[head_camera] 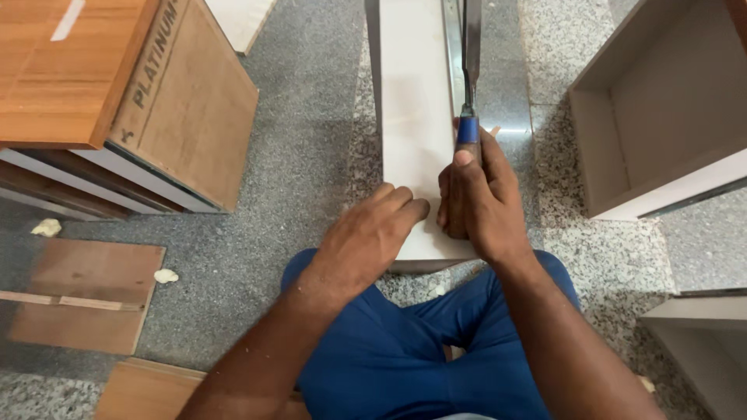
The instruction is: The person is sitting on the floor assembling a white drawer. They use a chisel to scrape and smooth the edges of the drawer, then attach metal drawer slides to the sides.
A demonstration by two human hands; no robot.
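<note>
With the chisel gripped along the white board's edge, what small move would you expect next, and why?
Probably a short push of the chisel forward along the white board. The right hand grips its blue-banded handle, blade lying along the board's right edge, while the left hand presses the board flat.

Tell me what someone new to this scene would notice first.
At centre, the right hand grips a blue-handled chisel along the edge of a long white board lying on the granite floor, while the left hand presses flat on the board's near end. An open white cabinet box sits at right.
</note>
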